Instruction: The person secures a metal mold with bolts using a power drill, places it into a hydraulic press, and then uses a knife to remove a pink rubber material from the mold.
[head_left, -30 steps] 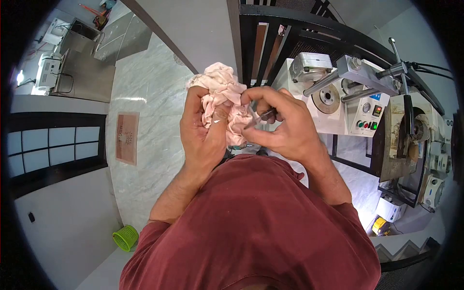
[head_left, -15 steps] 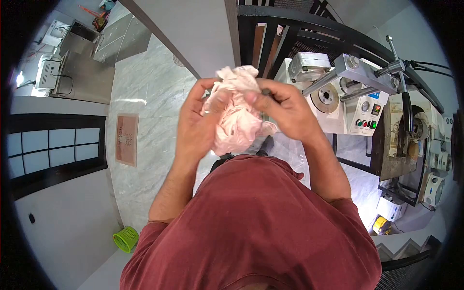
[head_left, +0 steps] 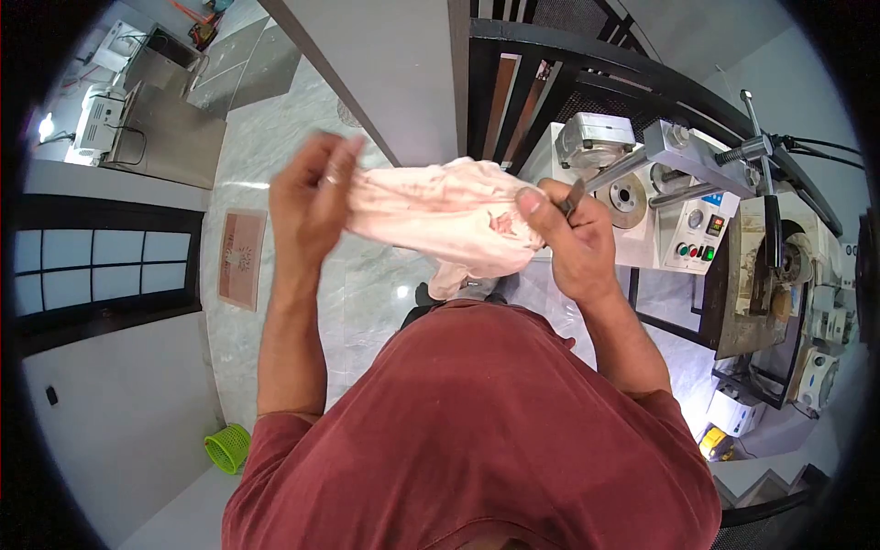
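Note:
A pale pink cloth (head_left: 431, 213) is stretched between my two hands in front of my chest. My left hand (head_left: 312, 197), slightly blurred, is closed on its left end. At the other end my right hand (head_left: 579, 240) pinches the cloth with the thumb on top. A small dark, flat piece with a narrow tip (head_left: 574, 196) sticks up between the fingers of that same hand. Beside my right thumb the fabric shows a puckered, darker pink patch. A loose fold hangs from the lower edge of the cloth.
To the right stands a white bench machine (head_left: 692, 229) with a round metal disc, a clamp screw and buttons. Beyond it is a stained worktable (head_left: 742, 316). A grey panel (head_left: 394, 73) rises ahead. A floor mat (head_left: 242, 261) and a green basket (head_left: 227, 447) are at left.
The bunched cloth has been pulled out wide. My left hand has moved left and my right hand slightly right, so the hands are farther apart.

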{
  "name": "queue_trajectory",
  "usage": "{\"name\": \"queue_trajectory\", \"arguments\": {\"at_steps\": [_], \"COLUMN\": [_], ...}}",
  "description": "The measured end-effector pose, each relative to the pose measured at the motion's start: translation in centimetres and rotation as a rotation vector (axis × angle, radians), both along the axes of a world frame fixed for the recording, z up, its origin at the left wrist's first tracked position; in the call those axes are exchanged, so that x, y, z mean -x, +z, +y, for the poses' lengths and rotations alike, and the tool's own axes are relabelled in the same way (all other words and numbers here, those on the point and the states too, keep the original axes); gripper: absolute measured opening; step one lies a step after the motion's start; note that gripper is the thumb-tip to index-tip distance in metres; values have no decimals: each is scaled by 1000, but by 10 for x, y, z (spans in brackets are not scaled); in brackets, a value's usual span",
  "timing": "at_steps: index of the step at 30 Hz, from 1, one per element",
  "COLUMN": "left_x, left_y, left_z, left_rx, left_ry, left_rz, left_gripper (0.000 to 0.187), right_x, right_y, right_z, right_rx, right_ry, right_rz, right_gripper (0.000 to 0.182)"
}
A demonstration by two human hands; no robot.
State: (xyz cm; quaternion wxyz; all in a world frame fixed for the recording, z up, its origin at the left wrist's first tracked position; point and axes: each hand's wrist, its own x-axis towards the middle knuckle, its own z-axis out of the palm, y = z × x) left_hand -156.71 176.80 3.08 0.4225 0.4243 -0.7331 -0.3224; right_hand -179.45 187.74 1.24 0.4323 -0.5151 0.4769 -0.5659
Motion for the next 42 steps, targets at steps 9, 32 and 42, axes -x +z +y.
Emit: {"name": "queue_trajectory", "arguments": {"at_steps": [9, 32, 42], "left_x": [39, -17, 42], "left_y": [8, 7, 12], "left_z": [45, 12, 45], "left_rx": [-156, -136, 161], "left_ry": [60, -253, -113], "left_rz": [-124, 373, 70], "left_gripper": [42, 24, 29], "right_x": [-23, -4, -17], "right_y": [4, 35, 17], "right_z": [-13, 0, -7], "right_rx": [-126, 29, -74], "right_ry": [-67, 61, 193], "right_rz": [-280, -209, -533], "right_gripper": [30, 30, 37]}}
